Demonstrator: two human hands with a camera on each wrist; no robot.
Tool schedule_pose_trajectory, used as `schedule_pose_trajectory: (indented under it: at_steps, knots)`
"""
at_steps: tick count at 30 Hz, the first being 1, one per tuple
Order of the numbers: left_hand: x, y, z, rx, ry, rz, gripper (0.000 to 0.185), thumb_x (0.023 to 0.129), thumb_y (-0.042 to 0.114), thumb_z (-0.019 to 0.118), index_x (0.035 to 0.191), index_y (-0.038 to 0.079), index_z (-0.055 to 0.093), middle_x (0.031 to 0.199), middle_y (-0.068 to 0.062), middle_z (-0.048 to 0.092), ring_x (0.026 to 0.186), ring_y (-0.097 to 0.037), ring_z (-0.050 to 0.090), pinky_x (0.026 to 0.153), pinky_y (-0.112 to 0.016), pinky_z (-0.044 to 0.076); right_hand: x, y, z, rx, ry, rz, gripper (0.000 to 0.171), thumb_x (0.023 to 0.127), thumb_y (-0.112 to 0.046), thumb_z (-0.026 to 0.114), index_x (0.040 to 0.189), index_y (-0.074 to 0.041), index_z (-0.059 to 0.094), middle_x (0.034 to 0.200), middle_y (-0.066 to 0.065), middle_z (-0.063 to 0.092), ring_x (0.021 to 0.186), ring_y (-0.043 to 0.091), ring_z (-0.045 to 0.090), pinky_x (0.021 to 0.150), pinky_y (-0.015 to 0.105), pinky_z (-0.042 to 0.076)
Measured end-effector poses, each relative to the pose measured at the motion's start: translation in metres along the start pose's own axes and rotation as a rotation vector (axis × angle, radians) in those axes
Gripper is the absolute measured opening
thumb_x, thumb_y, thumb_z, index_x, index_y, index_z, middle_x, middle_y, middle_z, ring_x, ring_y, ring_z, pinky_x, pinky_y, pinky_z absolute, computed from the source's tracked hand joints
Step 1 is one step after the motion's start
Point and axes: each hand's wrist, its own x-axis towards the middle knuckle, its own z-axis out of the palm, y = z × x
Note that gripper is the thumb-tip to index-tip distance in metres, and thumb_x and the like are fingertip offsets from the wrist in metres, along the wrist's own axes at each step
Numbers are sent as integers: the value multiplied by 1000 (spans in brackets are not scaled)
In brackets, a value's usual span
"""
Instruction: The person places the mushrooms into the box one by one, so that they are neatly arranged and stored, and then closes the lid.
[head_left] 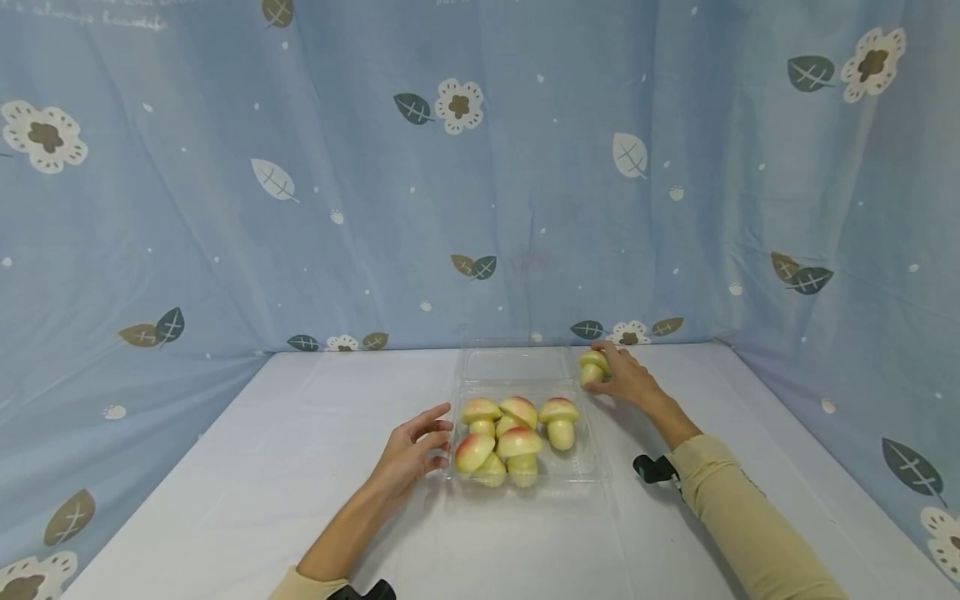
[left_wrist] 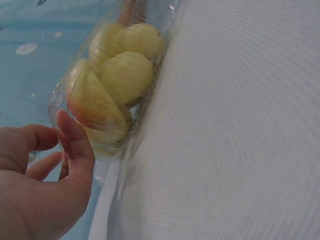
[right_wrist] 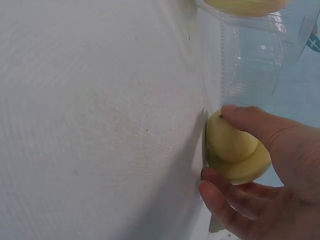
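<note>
Leaf-print curtain (head_left: 225, 208) behind white table (head_left: 262, 467); left grip (head_left: 411, 454) spread beside mushroom tray (head_left: 585, 467), right grip (head_left: 626, 379) pinching loose mushroom (head_left: 591, 367).

A clear plastic clamshell box (head_left: 517, 367) lies open near the far edge of the white table (head_left: 247, 467), its front tray holding five yellow toy mushrooms with reddish caps (head_left: 517, 433). The left hand (head_left: 412, 454) rests with loosely spread fingers against the tray's left side. The right hand (head_left: 628, 379) grips a sixth toy mushroom (head_left: 592, 367) just beside the box's right edge, near the blue flowered curtain (head_left: 480, 167).
</note>
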Motion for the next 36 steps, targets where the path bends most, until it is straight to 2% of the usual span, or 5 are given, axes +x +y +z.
schedule_pose_trajectory:
  at_steps: [8,23,27,32,36]
  knots:
    - [0,1,1,-5,2,-5,53,95,1,56,146,8,45,114,-7,53,84,-14,53,60,-21,51,0,-1,1,4,11,5,72,85,-27,77,142,-9,35,123,28,51,111,42,52,83,58,46]
    - [-1,2,1,-1,1,-11,53,95,2,56,146,6,45,115,-7,53,84,-14,54,60,-21,51,-6,0,1,15,54,-45,71,82,-23,79,138,-5,40,120,28,54,112,44,52,86,61,46]
    - [-1,2,1,-4,3,-15,54,94,2,57,146,8,45,116,-7,53,84,-14,54,61,-21,51,-10,0,-2,5,64,-76,71,81,-26,80,136,-4,41,118,27,55,109,45,52,81,60,46]
    - [0,2,1,-2,2,-9,54,94,2,57,146,8,45,115,-8,53,84,-14,54,60,-21,51,-12,-1,-6,3,65,-70,71,80,-22,80,137,-4,43,119,28,56,112,45,52,85,62,47]
    - [0,1,0,3,2,-5,54,94,2,57,146,8,45,115,-8,53,85,-14,53,60,-21,51,-14,-2,-9,-10,69,-74,71,78,-18,82,136,-3,44,116,27,57,110,44,53,84,59,48]
